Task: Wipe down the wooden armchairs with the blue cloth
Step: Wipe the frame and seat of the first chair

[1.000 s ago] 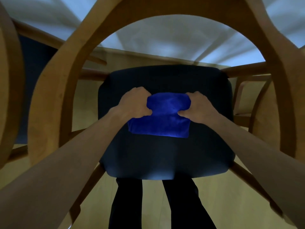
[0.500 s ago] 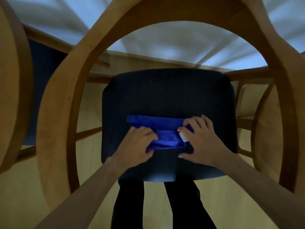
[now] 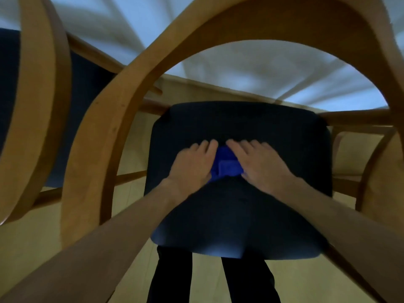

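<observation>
The blue cloth (image 3: pixel 227 166) lies folded small on the dark blue seat (image 3: pixel 240 206) of a wooden armchair (image 3: pixel 113 119), seen from above through its curved back frame. My left hand (image 3: pixel 193 164) lies flat with straight fingers on the cloth's left side. My right hand (image 3: pixel 255 162) lies flat on its right side. Only a narrow strip of cloth shows between the two hands; the rest is hidden under my palms.
A second wooden armchair (image 3: pixel 37 101) with a dark seat stands at the left. Another wooden frame (image 3: pixel 376 171) is at the right. A pale table surface (image 3: pixel 262 73) lies beyond the chair. My dark trouser legs (image 3: pixel 170 276) stand on the light wood floor (image 3: pixel 32 237).
The cloth has been folded smaller, from a wide strip to a compact bundle. Both hands went from gripping it to lying flat on it, closer together and further up the seat.
</observation>
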A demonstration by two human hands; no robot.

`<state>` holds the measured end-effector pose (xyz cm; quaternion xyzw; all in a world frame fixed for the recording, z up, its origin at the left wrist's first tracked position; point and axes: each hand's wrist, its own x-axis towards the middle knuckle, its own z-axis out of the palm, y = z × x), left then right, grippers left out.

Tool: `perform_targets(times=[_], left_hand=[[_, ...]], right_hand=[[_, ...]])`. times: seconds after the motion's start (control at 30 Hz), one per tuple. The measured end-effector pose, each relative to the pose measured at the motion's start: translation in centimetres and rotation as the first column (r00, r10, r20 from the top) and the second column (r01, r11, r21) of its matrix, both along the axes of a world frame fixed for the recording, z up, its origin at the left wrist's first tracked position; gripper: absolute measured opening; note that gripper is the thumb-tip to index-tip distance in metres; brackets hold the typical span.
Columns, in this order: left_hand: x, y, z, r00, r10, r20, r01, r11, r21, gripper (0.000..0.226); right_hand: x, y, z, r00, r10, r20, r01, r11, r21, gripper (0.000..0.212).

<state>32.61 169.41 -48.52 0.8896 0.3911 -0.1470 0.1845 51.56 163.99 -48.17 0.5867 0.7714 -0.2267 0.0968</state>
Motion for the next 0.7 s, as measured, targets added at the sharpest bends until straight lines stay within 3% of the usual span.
perform_targets(times=[0.1, 0.2, 0.3, 0.43, 0.7], left_hand=[[-0.1, 6.4, 1.1, 0.973, 0.165, 0.159, -0.190, 0.968, 0.162, 0.066], [0.5, 11.5, 1.2, 0.956, 0.274, 0.104, -0.292, 0.916, 0.274, 0.055], [1.3, 12.1, 0.1, 0.923, 0.384, -0.021, -0.372, 0.906, 0.202, 0.040], [0.1, 8.6, -0.4, 0.871, 0.490, 0.041, -0.490, 0.860, 0.143, 0.024], [-4.3, -3.9, 1.0, 0.869, 0.491, -0.055, -0.492, 0.871, -0.001, 0.064]], right_hand=[[1.1, 8.4, 0.7, 0.975, -0.080, -0.206, 0.104, 0.989, 0.105, 0.079], [-0.1, 13.8, -0.2, 0.968, -0.106, -0.229, 0.153, 0.969, 0.196, 0.072], [-2.5, 14.5, -1.9, 0.946, -0.211, -0.246, 0.241, 0.966, 0.098, 0.060], [-4.3, 10.0, -2.7, 0.952, -0.207, -0.226, 0.236, 0.965, 0.110, 0.058], [-4.4, 0.9, 0.4, 0.959, 0.047, -0.279, -0.095, 0.982, -0.161, 0.065]])
